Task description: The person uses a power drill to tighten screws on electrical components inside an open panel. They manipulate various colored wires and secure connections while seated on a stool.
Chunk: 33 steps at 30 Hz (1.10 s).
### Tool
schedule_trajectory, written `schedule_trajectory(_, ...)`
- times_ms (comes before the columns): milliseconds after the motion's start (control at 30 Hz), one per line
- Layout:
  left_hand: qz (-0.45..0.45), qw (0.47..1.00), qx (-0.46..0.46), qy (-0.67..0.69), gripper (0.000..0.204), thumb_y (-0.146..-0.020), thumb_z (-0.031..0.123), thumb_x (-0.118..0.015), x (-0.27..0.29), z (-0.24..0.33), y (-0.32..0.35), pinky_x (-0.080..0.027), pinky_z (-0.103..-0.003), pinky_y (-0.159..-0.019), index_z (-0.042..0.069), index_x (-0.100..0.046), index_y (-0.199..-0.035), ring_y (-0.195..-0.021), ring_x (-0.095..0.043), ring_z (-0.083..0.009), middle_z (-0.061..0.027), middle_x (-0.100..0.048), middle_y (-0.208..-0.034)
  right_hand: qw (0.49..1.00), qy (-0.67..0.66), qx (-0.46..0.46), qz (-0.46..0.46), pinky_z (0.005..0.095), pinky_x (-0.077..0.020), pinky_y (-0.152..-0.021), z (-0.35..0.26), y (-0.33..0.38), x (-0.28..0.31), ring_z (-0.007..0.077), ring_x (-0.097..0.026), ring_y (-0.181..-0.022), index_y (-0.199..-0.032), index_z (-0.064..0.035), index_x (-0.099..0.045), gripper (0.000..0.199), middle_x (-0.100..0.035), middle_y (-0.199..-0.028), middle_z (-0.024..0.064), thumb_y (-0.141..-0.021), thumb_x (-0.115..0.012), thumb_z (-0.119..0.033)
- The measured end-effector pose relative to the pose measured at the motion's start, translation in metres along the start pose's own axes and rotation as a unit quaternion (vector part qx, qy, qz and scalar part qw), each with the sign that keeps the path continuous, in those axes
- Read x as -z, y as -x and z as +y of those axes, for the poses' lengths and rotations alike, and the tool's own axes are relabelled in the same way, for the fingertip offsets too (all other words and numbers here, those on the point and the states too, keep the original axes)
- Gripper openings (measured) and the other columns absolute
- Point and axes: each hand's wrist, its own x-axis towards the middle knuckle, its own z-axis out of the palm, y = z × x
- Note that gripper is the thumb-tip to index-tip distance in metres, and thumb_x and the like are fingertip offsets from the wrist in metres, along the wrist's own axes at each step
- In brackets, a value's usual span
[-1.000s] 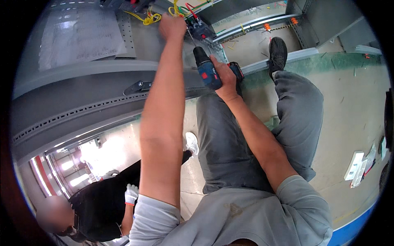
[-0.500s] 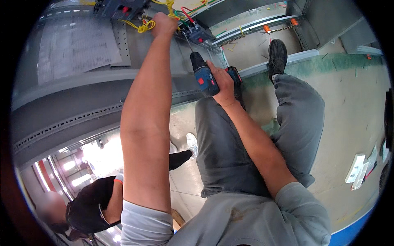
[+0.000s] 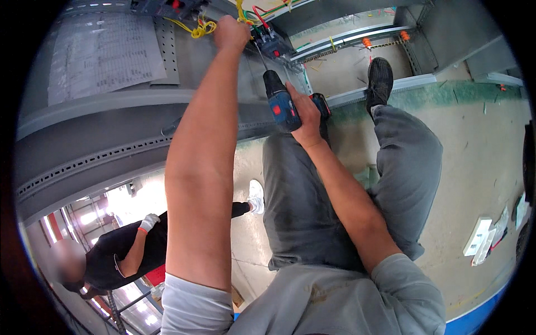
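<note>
Drill, blue and black, sits clamped in the right hand, its long bit angled up toward a dark terminal block just beyond the hand. Left hand is stretched further out, closed on yellow wires just beside that block, against the grey cabinet panel. Left of it hangs a printed sheet. Below the left forearm, another person in black crouches on the floor.
</note>
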Motion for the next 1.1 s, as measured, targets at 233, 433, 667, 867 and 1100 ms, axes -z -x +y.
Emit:
schedule_trajectory(233,0.050,0.997,-0.058,-0.029,0.035,-0.078,0.027,-0.072,-0.024,-0.024,-0.019,-0.056,-0.047,-0.094,0.002,-0.077,-0.103,-0.105,-0.071,-0.0428,-0.0247,-0.075,-0.107,1.000,0.005,0.001,-0.008,0.0443,-0.0533,-0.086,0.001,0.001,0.000,0.0367,-0.067,-0.095,-0.149,-0.0082,-0.055,0.070,-0.069,-0.105,0.0165,-0.083,-0.076,-0.020)
schedule_trajectory(433,0.006,0.997,-0.051,-0.058,0.037,-0.081,0.026,-0.070,-0.013,-0.015,-0.014,-0.056,-0.046,-0.096,-0.002,-0.074,-0.104,-0.110,-0.070,-0.0424,-0.0276,-0.072,-0.113,1.000,0.006,-0.005,-0.012,0.0447,-0.0532,-0.087,0.003,0.002,-0.001,0.0369,-0.066,-0.098,-0.151,-0.0091,-0.053,0.073,-0.069,-0.108,0.0164,-0.083,-0.075,-0.021)
schedule_trajectory(667,-0.033,0.999,-0.012,-0.030,0.036,-0.081,0.026,-0.071,-0.001,-0.010,-0.013,-0.055,-0.046,-0.097,-0.003,-0.074,-0.102,-0.110,-0.070,-0.0420,-0.0276,-0.072,-0.113,0.998,-0.002,-0.060,-0.031,0.0463,-0.0527,-0.090,0.008,0.008,-0.011,0.0383,-0.065,-0.104,-0.153,-0.0081,-0.050,0.073,-0.066,-0.117,0.0177,-0.084,-0.073,-0.019)
schedule_trajectory(867,-0.042,0.998,-0.010,-0.043,0.037,-0.081,0.027,-0.072,-0.002,-0.008,-0.013,-0.055,-0.046,-0.097,-0.003,-0.075,-0.103,-0.110,-0.070,-0.0418,-0.0274,-0.072,-0.114,0.999,0.035,-0.030,-0.002,0.0452,-0.0510,-0.091,0.014,0.015,-0.023,0.0369,-0.065,-0.106,-0.150,-0.0086,-0.052,0.069,-0.067,-0.119,0.0177,-0.085,-0.071,-0.022)
schedule_trajectory(1100,-0.067,0.995,-0.015,-0.071,0.040,-0.079,0.029,-0.076,-0.008,-0.019,-0.024,-0.056,-0.046,-0.095,-0.003,-0.075,-0.103,-0.109,-0.071,-0.0407,-0.0260,-0.073,-0.114,0.998,0.041,-0.029,-0.027,0.0455,-0.0494,-0.085,0.013,0.013,-0.016,0.0355,-0.065,-0.096,-0.144,-0.0086,-0.057,0.062,-0.067,-0.105,0.0138,-0.084,-0.071,-0.021)
